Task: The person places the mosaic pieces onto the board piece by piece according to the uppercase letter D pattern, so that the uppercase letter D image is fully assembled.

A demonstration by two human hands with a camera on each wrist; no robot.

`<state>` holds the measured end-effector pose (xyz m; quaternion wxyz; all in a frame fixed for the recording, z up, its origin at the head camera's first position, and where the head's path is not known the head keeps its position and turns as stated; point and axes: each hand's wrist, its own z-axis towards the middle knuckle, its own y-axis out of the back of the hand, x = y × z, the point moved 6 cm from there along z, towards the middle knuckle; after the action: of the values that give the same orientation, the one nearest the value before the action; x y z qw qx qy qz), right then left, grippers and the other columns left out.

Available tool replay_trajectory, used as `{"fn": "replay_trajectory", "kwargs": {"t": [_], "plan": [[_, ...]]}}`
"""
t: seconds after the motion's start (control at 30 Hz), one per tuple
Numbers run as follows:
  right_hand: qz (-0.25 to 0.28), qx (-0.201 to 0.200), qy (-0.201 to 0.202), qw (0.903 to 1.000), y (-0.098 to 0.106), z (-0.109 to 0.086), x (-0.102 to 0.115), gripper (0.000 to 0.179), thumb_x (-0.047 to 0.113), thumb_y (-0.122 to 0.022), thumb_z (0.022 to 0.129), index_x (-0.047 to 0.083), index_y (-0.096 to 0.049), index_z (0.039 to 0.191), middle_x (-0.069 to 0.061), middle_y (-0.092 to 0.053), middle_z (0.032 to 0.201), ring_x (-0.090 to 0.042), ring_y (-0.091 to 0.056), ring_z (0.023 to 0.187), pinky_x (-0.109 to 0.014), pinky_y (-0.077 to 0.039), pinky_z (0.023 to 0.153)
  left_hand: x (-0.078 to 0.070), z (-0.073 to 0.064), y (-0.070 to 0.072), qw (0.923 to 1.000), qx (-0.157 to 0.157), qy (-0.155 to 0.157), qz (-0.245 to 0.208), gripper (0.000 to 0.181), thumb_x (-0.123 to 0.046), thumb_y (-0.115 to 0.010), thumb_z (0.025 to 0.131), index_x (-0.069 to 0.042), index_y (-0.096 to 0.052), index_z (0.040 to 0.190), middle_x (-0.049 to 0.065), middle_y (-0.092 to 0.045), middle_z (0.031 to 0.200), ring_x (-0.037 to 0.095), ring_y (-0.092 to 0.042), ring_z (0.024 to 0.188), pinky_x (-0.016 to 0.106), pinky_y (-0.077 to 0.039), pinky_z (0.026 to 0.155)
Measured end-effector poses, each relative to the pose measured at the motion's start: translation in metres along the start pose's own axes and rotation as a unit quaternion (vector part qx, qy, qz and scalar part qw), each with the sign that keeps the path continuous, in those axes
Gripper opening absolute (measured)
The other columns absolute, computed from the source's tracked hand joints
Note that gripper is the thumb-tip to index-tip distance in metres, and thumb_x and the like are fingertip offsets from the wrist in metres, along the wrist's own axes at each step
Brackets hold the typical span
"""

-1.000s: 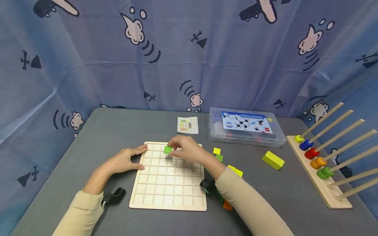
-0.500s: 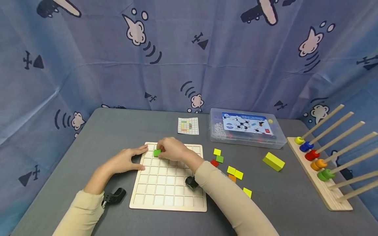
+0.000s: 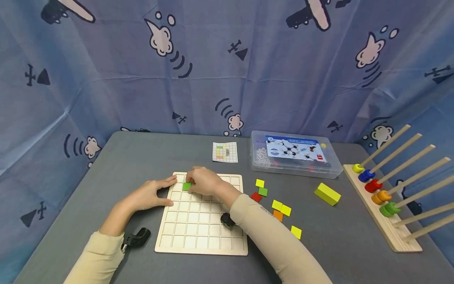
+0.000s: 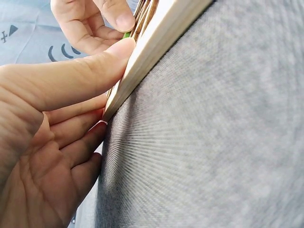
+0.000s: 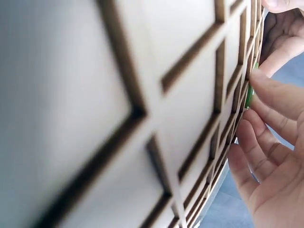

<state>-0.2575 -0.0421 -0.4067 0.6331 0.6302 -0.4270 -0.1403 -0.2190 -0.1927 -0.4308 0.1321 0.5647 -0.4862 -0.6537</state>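
Note:
A wooden grid board (image 3: 202, 246) lies flat on the grey table. My left hand (image 3: 151, 193) rests against its left edge, thumb and fingers spread; the left wrist view has the thumb (image 4: 95, 76) on the board's side. Near the board's upper left, my right hand (image 3: 206, 182) pinches a small green square tile (image 3: 186, 186) at a grid cell. Seen from the right wrist, the green tile (image 5: 250, 96) is a thin sliver by the thumb, low at the grid surface. The right fingers partly hide it.
Right of the board lie loose yellow (image 3: 276, 204), green (image 3: 263, 191), red (image 3: 256, 197) and orange tiles (image 3: 278, 215). Behind are a colour-grid card (image 3: 232, 152) and a clear plastic box (image 3: 298, 167). Farther right sit a yellow block (image 3: 327, 193) and a peg stand with rings (image 3: 408, 244).
My right hand has carried the green tile leftward along the board's upper part and down to a cell near the upper left. My left hand has stayed at the left edge.

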Motion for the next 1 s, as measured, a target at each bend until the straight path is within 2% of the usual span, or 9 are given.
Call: {"fn": "replay_trajectory", "kwargs": {"t": [0.1, 0.23, 0.43, 0.6, 0.77, 1.0], "plan": [[0.014, 0.003, 0.003, 0.9999, 0.0, -0.001, -0.001, 0.033, 0.026, -0.075, 0.082, 0.014, -0.068, 0.112, 0.0, -0.062, 0.106, -0.011, -0.058, 0.094, -0.022, -0.049, 0.081, 0.001, -0.001, 0.0, 1.0, 0.002, 0.004, -0.004, 0.079, -0.041, -0.073, 0.08, -0.008, -0.04, 0.145, 0.009, -0.033, 0.152, 0.041, -0.033, 0.136, 0.057, -0.035, 0.104], [0.037, -0.005, 0.01, 0.9992, 0.002, -0.006, -0.004, 0.041, 0.024, -0.074, 0.083, 0.009, -0.064, 0.12, -0.003, -0.063, 0.109, -0.014, -0.06, 0.099, -0.023, -0.049, 0.086, 0.002, -0.003, 0.0, 1.0, -0.002, -0.007, -0.004, 0.079, -0.04, -0.073, 0.08, -0.007, -0.041, 0.144, 0.013, -0.034, 0.151, 0.042, -0.034, 0.135, 0.057, -0.036, 0.102], [0.088, -0.009, 0.01, 0.996, 0.012, -0.029, -0.013, 0.048, 0.02, -0.071, 0.086, 0.004, -0.057, 0.129, -0.009, -0.061, 0.121, -0.021, -0.059, 0.112, -0.032, -0.049, 0.094, 0.005, -0.004, 0.0, 1.0, -0.005, -0.005, -0.001, 0.079, -0.039, -0.074, 0.08, -0.008, -0.041, 0.145, 0.013, -0.035, 0.151, 0.041, -0.035, 0.135, 0.056, -0.037, 0.103], [0.119, -0.032, 0.0, 0.9924, 0.025, -0.061, -0.032, 0.05, 0.018, -0.07, 0.086, 0.004, -0.055, 0.132, -0.01, -0.059, 0.128, -0.025, -0.056, 0.117, -0.039, -0.048, 0.095, 0.003, -0.004, 0.0, 1.0, -0.007, -0.004, 0.004, 0.08, -0.041, -0.073, 0.08, -0.008, -0.041, 0.145, 0.013, -0.035, 0.15, 0.042, -0.035, 0.134, 0.056, -0.037, 0.102], [0.118, -0.077, -0.013, 0.9899, 0.038, -0.103, -0.06, 0.05, 0.019, -0.07, 0.086, 0.002, -0.054, 0.131, -0.012, -0.059, 0.126, -0.028, -0.057, 0.115, -0.042, -0.048, 0.094, 0.0, -0.003, 0.001, 0.9999, -0.008, -0.008, 0.003, 0.08, -0.041, -0.073, 0.08, -0.007, -0.04, 0.144, 0.014, -0.036, 0.15, 0.043, -0.035, 0.134, 0.057, -0.037, 0.102], [0.144, -0.127, -0.09, 0.9772, 0.044, -0.159, -0.107, 0.051, 0.021, -0.071, 0.086, 0.003, -0.055, 0.131, -0.014, -0.059, 0.127, -0.033, -0.055, 0.117, -0.049, -0.047, 0.096, -0.002, -0.001, 0.0, 0.9999, -0.005, -0.007, -0.007, 0.079, -0.038, -0.074, 0.08, -0.007, -0.04, 0.145, 0.012, -0.035, 0.151, 0.042, -0.033, 0.135, 0.057, -0.035, 0.103]]}}
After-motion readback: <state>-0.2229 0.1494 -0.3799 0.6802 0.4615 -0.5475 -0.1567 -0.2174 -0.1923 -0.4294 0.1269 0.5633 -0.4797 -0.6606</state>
